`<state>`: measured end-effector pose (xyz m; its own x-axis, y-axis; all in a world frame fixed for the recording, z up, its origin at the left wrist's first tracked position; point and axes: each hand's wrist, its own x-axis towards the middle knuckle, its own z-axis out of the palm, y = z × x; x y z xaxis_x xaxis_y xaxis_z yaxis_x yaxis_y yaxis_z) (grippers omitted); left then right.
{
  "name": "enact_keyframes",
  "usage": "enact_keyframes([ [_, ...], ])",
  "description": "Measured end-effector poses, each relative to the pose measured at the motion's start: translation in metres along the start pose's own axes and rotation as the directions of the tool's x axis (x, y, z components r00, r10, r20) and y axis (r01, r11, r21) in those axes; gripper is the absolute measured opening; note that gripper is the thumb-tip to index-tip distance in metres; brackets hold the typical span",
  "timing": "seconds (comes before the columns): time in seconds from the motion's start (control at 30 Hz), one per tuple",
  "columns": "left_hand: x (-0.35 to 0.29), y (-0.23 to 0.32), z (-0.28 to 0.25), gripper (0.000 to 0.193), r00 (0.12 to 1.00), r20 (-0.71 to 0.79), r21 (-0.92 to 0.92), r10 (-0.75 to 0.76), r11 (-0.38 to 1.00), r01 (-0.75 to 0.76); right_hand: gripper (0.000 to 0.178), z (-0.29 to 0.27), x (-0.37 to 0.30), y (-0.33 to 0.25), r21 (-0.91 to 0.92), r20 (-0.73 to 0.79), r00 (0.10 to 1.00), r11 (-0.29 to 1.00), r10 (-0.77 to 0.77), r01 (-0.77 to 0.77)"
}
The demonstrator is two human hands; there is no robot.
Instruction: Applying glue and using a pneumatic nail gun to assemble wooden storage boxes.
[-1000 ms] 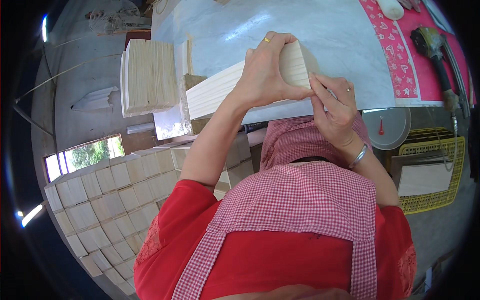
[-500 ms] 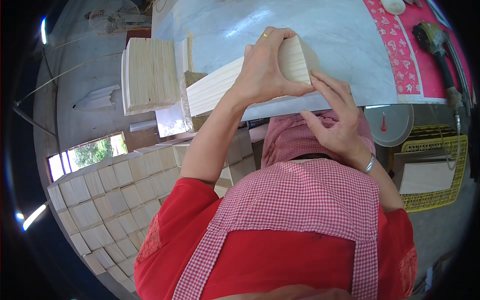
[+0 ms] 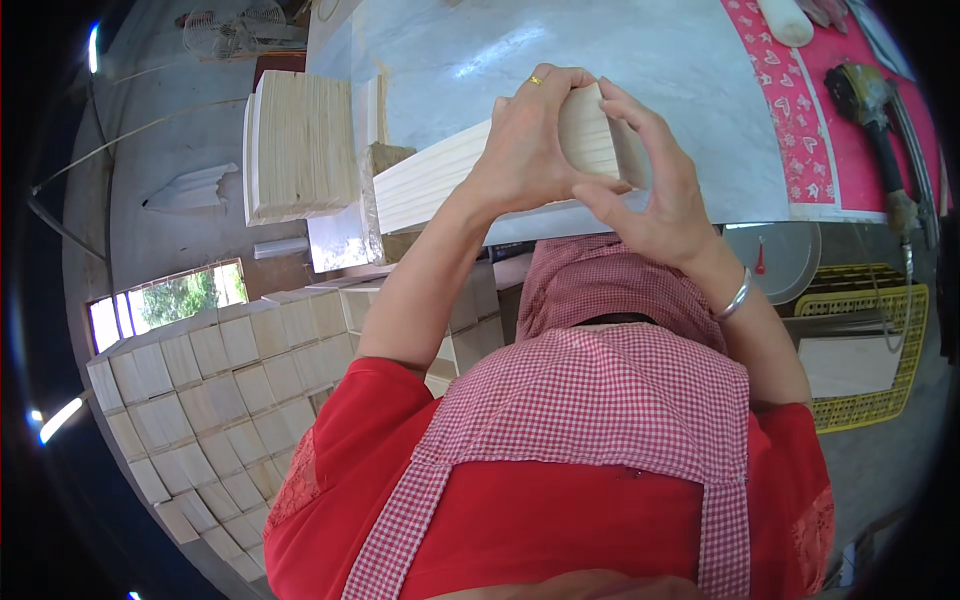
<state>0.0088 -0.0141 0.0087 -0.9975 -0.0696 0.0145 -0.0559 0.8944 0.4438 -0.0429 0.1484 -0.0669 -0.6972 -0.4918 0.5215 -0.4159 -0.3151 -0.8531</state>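
Note:
On the table, a row of pale, thin wooden boards [image 3: 437,172], packed face to face, runs from a wooden stop at its left to my hands. My left hand [image 3: 530,150] spans the row near its right end, fingers over the far edge and thumb along the near edge. Around the right end curls my right hand [image 3: 665,190], fingertips at the far corner and thumb at the near corner beside the left thumb. Both hands grip the boards. The left hand covers part of the row.
A neat stack of similar boards [image 3: 305,148] stands at the left. Below it are many piled wooden pieces [image 3: 215,400]. A black-handled tool [image 3: 875,130] lies on the pink cloth [image 3: 790,110] at right. A yellow crate [image 3: 880,400] and round scale dish [image 3: 785,255] sit below the table edge.
My right hand has moved up and closed in on the right end of the board row, its fingers now reaching the far corner. The left hand has kept its hold.

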Motion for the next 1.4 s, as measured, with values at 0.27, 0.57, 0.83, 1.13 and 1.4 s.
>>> enact_keyframes([
  [0.27,-0.002,-0.003,0.001,0.095,0.998,-0.049,-0.055,-0.04,0.998,0.037,0.069,-0.032,-0.037,-0.046,-0.055,0.173,0.974,0.988,0.148,-0.141],
  [0.57,-0.005,-0.005,0.006,0.092,0.995,-0.103,0.038,-0.001,0.999,0.005,0.056,-0.229,-0.005,-0.004,-0.991,-0.041,0.999,0.129,0.008,-0.041],
  [0.83,-0.007,-0.005,0.007,0.091,0.996,-0.085,0.037,-0.035,0.999,0.038,0.063,-0.294,0.0,0.038,-0.995,-0.08,0.953,-0.078,0.292,-0.059],
  [1.13,-0.006,-0.016,0.017,0.094,0.99,-0.133,0.067,0.055,0.997,-0.046,0.031,-0.28,0.072,0.0,-0.931,-0.284,0.696,-0.014,0.66,-0.366],
  [1.4,-0.028,0.038,0.004,0.075,0.964,-0.23,0.518,-0.133,0.822,0.237,0.02,-0.146,0.075,-0.134,-0.935,-0.122,0.71,0.159,0.693,-0.316],
])
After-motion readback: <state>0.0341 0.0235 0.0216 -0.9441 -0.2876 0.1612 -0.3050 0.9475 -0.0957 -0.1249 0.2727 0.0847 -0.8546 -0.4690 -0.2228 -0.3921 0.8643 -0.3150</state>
